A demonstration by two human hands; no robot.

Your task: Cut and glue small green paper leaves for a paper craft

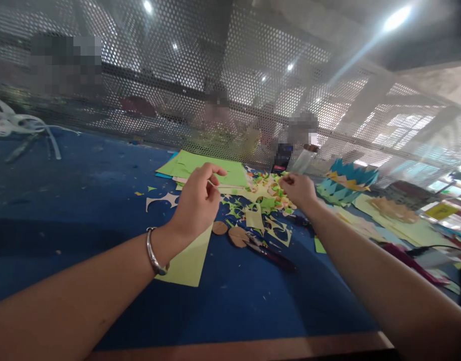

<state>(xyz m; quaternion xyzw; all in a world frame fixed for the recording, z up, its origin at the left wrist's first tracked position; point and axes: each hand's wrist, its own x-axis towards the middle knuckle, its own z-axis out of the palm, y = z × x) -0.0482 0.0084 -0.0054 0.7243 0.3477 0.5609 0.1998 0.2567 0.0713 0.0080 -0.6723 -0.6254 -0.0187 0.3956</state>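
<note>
My left hand (200,203), a silver bangle on its wrist, hovers over the middle of the blue table with fingers loosely curved and apart. I see nothing held in it. Under it lies a pale yellow paper sheet (188,265). At the edge of a heap of green, yellow and orange paper scraps (268,190), my right hand (298,189) has its fingertips pinched together; what they hold, if anything, is too small to make out. Between the hands lie dark-handled scissors (271,254), their blades touching a larger brown paper disc (238,236). A smaller brown disc (219,228) is beside it.
Green paper sheets (215,168) are stacked behind my left hand. A teal zigzag paper crown (348,183) stands at the right, near more paper sheets (399,223). White strips (23,123) lie far left. A perforated metal screen (170,100) borders the table's back, with people beyond.
</note>
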